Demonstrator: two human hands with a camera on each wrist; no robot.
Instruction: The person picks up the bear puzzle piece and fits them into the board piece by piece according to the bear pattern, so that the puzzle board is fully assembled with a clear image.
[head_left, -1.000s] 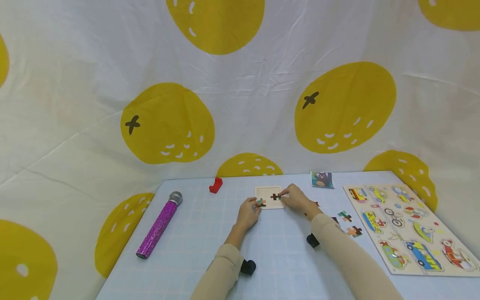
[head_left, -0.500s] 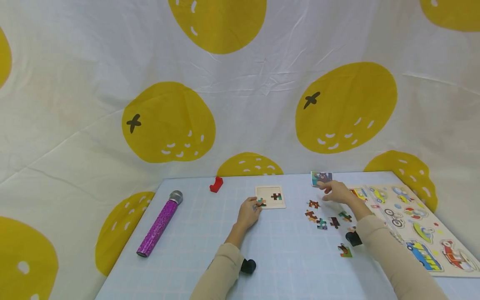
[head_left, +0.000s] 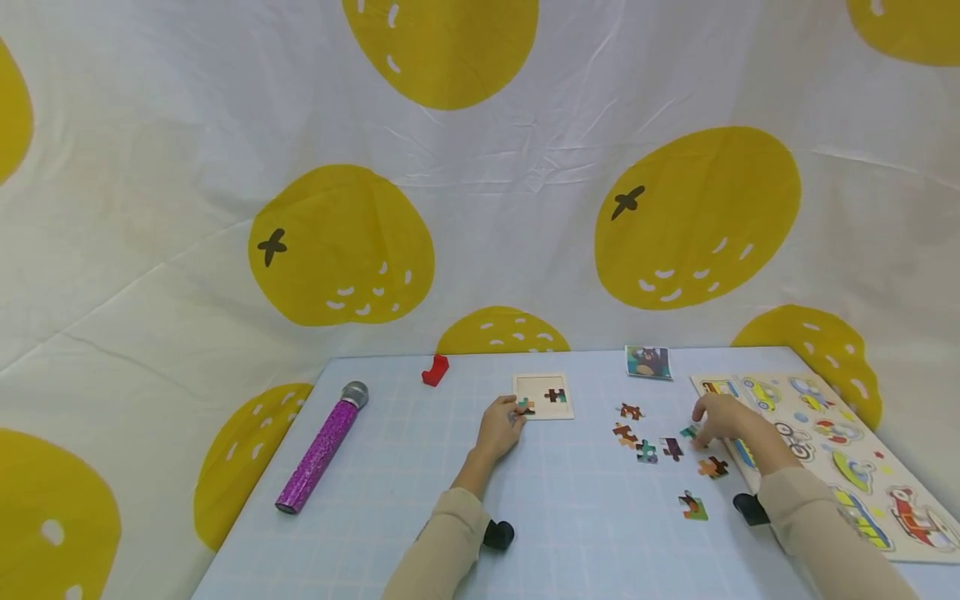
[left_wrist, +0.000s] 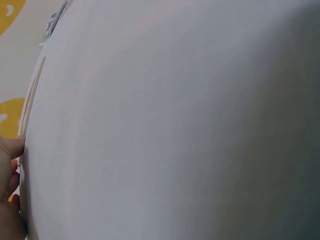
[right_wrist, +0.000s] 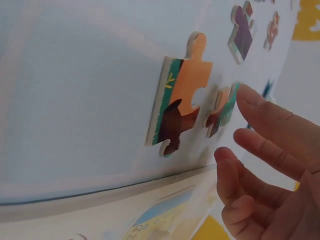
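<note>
My left hand (head_left: 500, 427) grips the near-left corner of a small wooden puzzle tray (head_left: 536, 385). Inside the tray lie a dark brown jigsaw piece (head_left: 555, 396) and a teal and orange one (head_left: 527, 406), partly covered by my fingers. Toward the right of the table, my right hand (head_left: 723, 417) hovers with loosely bent fingers over a green-edged jigsaw piece (right_wrist: 227, 107). One fingertip overlaps that piece in the right wrist view. An orange and brown piece (right_wrist: 187, 90) lies nearer the wrist camera.
Several loose pieces, including a purple one (head_left: 672, 448) and a corner piece (head_left: 693, 506), lie left of my right hand. A bear picture card (head_left: 649, 362) sits at the back. A vehicle puzzle board (head_left: 873, 446) lies right; a glittery microphone (head_left: 318, 454) and red block (head_left: 435, 371) lie left.
My right hand has let go of the brown piece in the tray, swung right past the bear card, and come down by the loose pieces. My left hand stays at the tray.
</note>
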